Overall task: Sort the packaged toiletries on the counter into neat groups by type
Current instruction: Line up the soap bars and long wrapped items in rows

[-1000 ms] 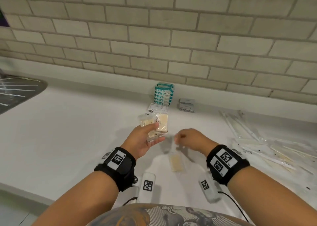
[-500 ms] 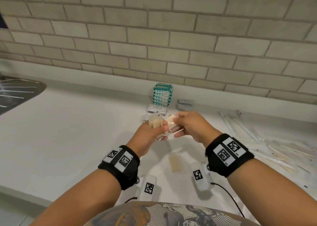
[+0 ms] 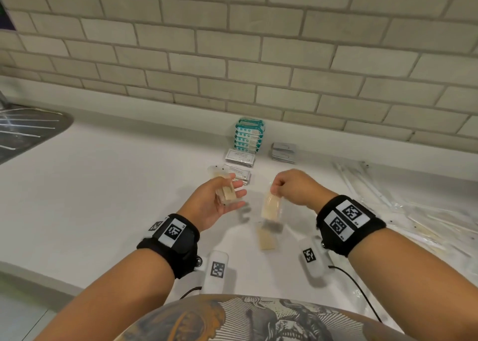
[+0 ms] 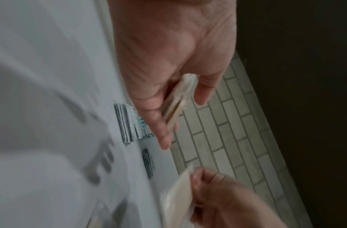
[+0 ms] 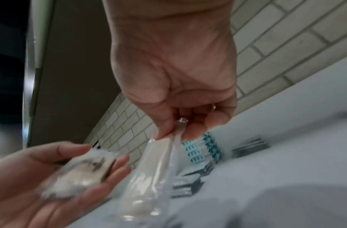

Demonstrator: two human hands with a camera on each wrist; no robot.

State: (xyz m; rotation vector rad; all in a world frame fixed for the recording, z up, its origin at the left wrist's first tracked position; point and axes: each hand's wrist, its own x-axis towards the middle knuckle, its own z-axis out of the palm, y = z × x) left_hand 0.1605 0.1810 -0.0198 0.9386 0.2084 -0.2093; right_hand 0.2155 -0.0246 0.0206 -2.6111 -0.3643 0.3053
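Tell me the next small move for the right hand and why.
Probably lower the beige packet pinched by the right hand onto the matching beige packet on the counter just beneath it. The left hand holds more of that type, so a group seems to be forming there.

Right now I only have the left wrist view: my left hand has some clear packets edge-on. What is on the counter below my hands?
Observer: One beige packet lies flat on the white counter, below the packet hanging from your right hand.
Operator: How is the right hand holding its packet?
Observer: It pinches the clear-wrapped packet by its top edge, so it hangs down clear of the counter.
Operator: What is to the right of my right arm?
Observer: A loose spread of long clear-wrapped items covers the counter there, unsorted.
Operator: And my left hand?
Observer: The left hand is palm-up, its thumb holding the small stack of packets against the fingers.
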